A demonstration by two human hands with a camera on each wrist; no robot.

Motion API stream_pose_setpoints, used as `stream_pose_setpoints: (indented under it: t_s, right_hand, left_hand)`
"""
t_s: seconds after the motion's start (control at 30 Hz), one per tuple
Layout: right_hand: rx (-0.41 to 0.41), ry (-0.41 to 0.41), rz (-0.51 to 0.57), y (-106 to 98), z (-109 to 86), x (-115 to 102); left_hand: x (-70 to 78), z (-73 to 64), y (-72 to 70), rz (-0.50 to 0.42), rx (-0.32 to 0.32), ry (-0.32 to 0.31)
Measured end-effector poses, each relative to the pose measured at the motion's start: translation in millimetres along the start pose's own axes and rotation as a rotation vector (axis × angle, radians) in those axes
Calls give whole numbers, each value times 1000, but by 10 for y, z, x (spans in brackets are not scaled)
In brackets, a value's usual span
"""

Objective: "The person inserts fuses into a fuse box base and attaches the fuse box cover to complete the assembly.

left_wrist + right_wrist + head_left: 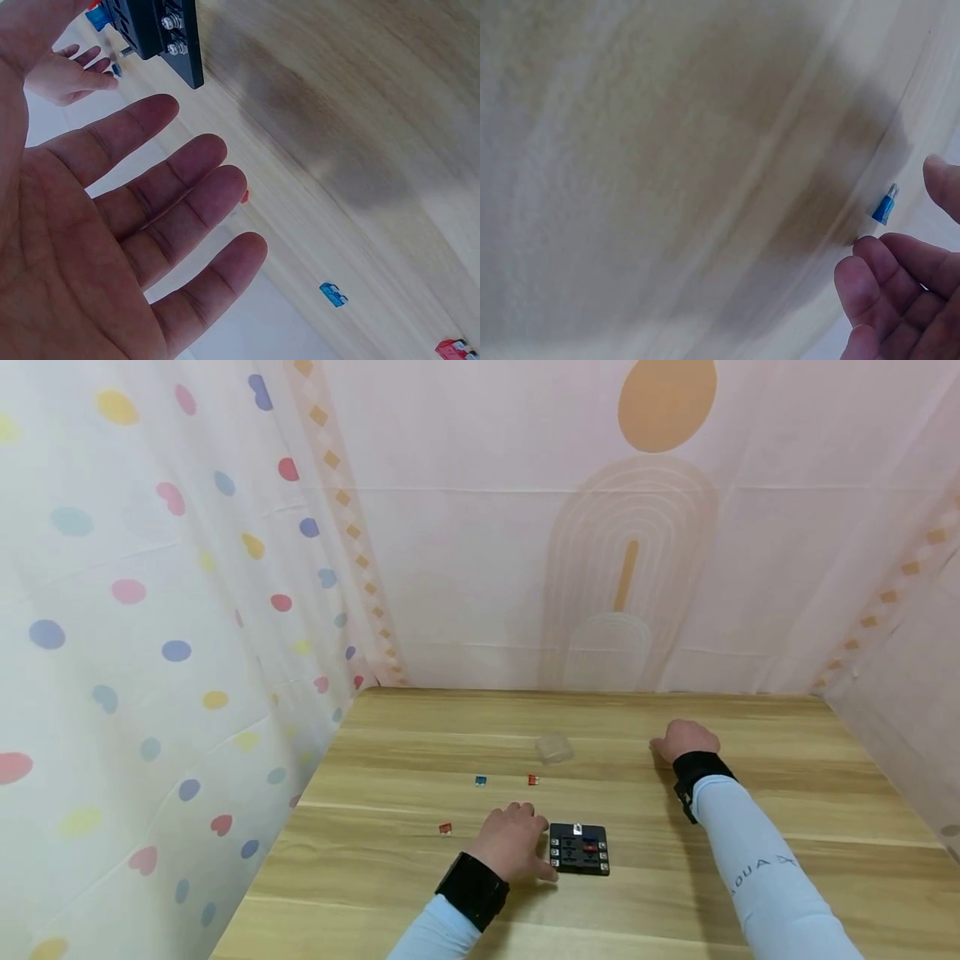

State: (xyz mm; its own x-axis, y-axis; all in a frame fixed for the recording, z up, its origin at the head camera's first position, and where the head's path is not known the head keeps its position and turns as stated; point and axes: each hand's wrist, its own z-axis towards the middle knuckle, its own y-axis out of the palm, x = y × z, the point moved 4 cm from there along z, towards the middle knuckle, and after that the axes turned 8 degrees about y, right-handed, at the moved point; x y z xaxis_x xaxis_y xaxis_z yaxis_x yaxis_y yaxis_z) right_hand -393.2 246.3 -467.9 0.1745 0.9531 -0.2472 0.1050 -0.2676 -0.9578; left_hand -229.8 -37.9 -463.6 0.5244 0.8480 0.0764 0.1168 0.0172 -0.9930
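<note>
A black fuse block (580, 860) lies on the table, with a red blade fuse (590, 848) seated in it. My left hand (512, 843) is spread at the block's left side, its thumb close to the lower left corner; whether it touches is unclear. In the left wrist view the palm faces the camera and the long fingers hold nothing. Farther off to the right, my right hand (686, 739) is low over the table with loosely bent fingers. Just beyond its fingertips, in the right wrist view, a blue blade fuse (885, 206) appears between thumb and fingers, apparently untouched.
Left of the block lie a red fuse (446, 829), a blue fuse (481, 781) and another red fuse (533, 780). A clear plastic box (555, 748) sits behind them. Patterned curtains (465, 568) hang along the wooden table's (360, 877) back and sides.
</note>
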Motion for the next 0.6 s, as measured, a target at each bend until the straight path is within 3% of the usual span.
stream_pose_setpoints:
  t_s: [0.6]
  right_hand:
    - [19,-38,-14,4,-11,-4]
  left_hand:
    - [16,7,40,23,3,5]
